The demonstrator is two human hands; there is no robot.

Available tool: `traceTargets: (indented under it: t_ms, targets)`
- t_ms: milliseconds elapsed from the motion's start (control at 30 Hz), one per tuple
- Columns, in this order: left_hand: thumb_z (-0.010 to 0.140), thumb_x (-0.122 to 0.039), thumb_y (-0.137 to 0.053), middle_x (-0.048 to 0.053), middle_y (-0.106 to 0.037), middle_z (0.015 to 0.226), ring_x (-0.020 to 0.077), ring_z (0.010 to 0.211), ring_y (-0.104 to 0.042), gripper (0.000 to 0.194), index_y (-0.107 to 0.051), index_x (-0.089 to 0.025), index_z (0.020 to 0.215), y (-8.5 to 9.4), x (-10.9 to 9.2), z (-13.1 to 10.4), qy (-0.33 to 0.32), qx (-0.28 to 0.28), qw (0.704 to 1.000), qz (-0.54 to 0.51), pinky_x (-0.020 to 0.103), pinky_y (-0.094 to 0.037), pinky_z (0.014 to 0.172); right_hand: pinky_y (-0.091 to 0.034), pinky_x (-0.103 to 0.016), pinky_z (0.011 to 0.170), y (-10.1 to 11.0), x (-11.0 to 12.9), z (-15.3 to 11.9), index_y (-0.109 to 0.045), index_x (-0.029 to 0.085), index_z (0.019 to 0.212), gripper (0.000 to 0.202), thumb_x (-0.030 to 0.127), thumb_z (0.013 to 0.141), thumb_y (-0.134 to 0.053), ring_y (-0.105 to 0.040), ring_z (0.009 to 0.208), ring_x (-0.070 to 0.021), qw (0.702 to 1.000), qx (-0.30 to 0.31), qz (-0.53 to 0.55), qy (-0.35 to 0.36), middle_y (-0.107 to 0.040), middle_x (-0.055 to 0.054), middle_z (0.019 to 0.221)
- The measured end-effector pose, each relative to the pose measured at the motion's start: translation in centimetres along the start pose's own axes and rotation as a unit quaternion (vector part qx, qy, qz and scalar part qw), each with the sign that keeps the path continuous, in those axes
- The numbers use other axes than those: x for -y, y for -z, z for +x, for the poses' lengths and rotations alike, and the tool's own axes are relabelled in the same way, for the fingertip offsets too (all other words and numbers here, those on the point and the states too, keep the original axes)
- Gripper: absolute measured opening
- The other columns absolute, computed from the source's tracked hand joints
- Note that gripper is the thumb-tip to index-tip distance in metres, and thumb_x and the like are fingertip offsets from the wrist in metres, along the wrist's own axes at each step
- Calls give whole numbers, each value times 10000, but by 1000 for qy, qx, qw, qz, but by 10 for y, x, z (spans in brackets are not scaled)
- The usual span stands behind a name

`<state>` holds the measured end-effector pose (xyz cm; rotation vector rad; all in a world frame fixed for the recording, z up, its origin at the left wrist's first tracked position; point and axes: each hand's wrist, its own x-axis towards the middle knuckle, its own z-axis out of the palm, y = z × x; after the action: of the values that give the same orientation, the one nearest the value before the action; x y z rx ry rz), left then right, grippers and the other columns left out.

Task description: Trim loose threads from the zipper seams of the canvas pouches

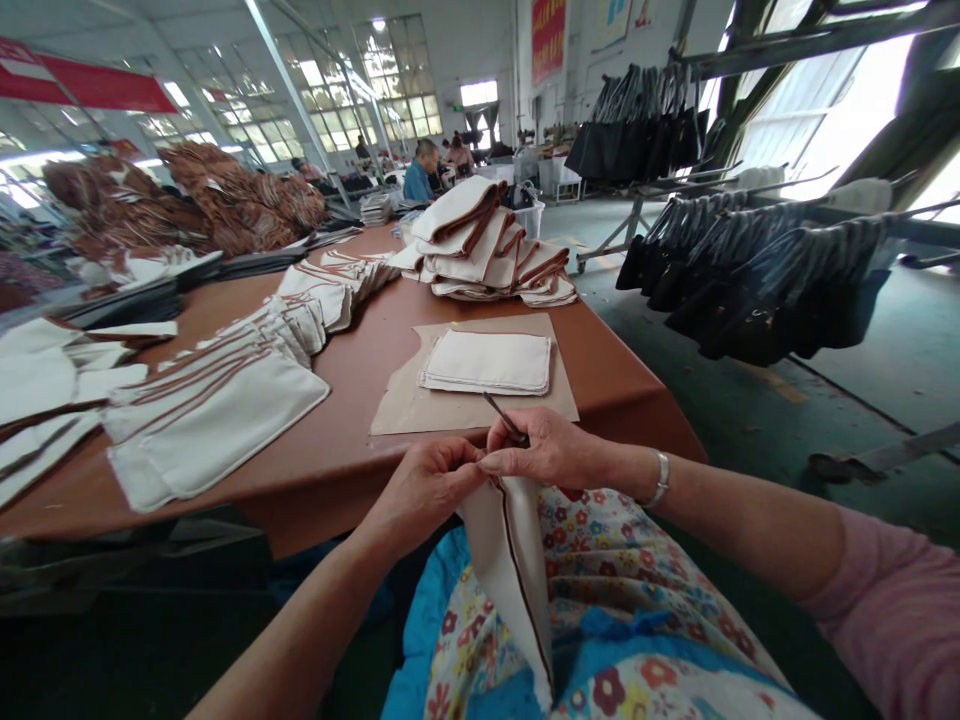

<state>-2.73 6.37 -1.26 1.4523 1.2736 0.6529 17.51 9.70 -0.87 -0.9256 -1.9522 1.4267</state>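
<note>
A white fabric piece [499,560] with brown edging hangs over my lap, its lower end tapering to a point. My left hand [435,480] is closed, thumb and fingers pinching the piece's top edge. Right beside it, my right hand [551,450] is closed too, its thumb and forefinger at the same edge. Dark pointed scissors [508,420] are held in my right hand, blades aimed up and left. A bit of red shows below that hand, perhaps their handle. The fingers cover the spot where they meet the fabric.
A brown-covered table [360,370] stands ahead. On it are a flat white stack [486,362] on cardboard [397,405], a taller folded pile [480,245] and a fanned row of white pieces [225,420]. Black bags [757,290] hang on a rack to the right. People sit farther back.
</note>
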Motion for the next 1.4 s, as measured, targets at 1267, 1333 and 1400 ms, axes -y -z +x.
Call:
traceTargets:
  t_ms: [1267,1333,1400]
  targets:
    - [831,-334,-571,3,-587,664,116,586,-458,242,-676,-123,773,-6,-10,-2,-28,-17,991,130,208,-314,520,-388,-193,570,-6,-15,2,-639,135,777,107,131,706,-560,-502,613,-90,998,-42,-33,25,-602,17,677]
    - [825,-372,-611,-4,-569,653,106,572,-441,257,-662,-125,776,-5,-9,-3,-9,-1,997,72,203,-305,511,-388,-193,570,-8,-17,1,-639,130,793,115,122,721,-550,-500,605,-89,999,-40,-9,28,-606,14,677]
    - [838,-447,-609,5,-573,658,105,573,-448,334,-653,-122,776,-4,-5,-3,8,18,999,-29,205,-319,518,-404,-197,595,-10,-19,-1,-637,127,804,117,110,739,-541,-512,618,-92,998,-42,9,41,-616,8,688]
